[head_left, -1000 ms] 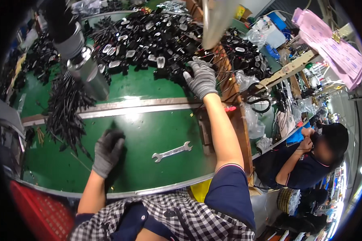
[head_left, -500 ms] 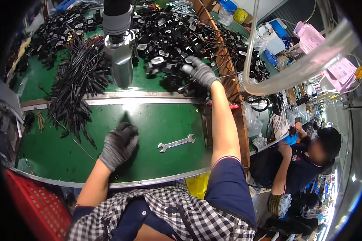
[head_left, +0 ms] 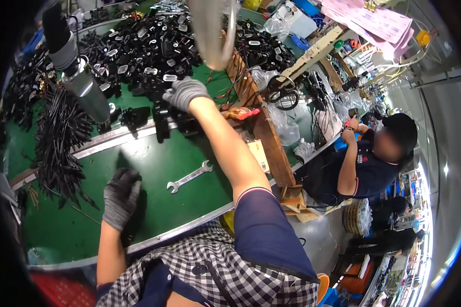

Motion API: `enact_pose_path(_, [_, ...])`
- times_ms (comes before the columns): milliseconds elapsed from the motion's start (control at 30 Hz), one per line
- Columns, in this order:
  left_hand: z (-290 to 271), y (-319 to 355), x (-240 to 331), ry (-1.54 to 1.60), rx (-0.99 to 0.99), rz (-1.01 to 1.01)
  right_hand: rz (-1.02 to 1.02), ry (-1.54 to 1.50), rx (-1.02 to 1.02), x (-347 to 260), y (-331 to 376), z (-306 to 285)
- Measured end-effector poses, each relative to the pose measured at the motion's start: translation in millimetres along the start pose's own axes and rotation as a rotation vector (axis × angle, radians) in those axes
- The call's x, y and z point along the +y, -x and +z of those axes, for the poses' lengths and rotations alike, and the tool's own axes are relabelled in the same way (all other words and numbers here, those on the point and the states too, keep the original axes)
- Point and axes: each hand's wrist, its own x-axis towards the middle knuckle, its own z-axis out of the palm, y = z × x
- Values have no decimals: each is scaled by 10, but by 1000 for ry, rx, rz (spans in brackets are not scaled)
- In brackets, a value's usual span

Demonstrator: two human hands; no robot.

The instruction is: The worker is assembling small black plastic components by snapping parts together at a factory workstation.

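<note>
The right hand (head_left: 183, 93), in a grey knit glove, reaches out toward twelve o'clock and curls its fingers down onto a black plastic part (head_left: 165, 113) at the near edge of the big heap of black parts (head_left: 138, 48). The glove hides whether the fingers have closed on the part or only lie on it, so I cannot tell the grip. The left hand (head_left: 120, 197), gloved the same way, lies flat and spread on the green surface (head_left: 153, 153) at about eight o'clock, holding nothing.

The part looks like a small moulded housing: light, stiff, with hard corners and a smooth skin. Judging from its shape, it should lift easily with a pinch across its narrow sides, and the knit glove should give enough bite against slipping. Neighbouring pieces lie touching it, some with wires, so they may drag along.

A steel open-ended wrench (head_left: 190, 176) lies alone on the surface between the two hands, at about five o'clock from the part. A bundle of thin black rods (head_left: 59, 138) fans out at nine o'clock. A hanging power tool (head_left: 79, 82) dangles over the heap at eleven o'clock. At three o'clock another person (head_left: 374, 158) in a dark shirt works at a neighbouring bench.
</note>
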Motion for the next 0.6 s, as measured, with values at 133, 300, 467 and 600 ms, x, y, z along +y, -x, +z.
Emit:
enact_pose_path(133, [18,-23,-14,-74,16,102,-96,-112,106,-132,301,130])
enact_pose_path(300, [11,34,-133,-131,108,70,-81,-264,378,-114,806,355])
enact_pose_path(467, [11,6,-35,-152,66,39,-273,255,329,-98,1166,755])
enact_pose_path(600, [63,-14,-177,-210,77,125,-393,-259,274,-273,1004,875])
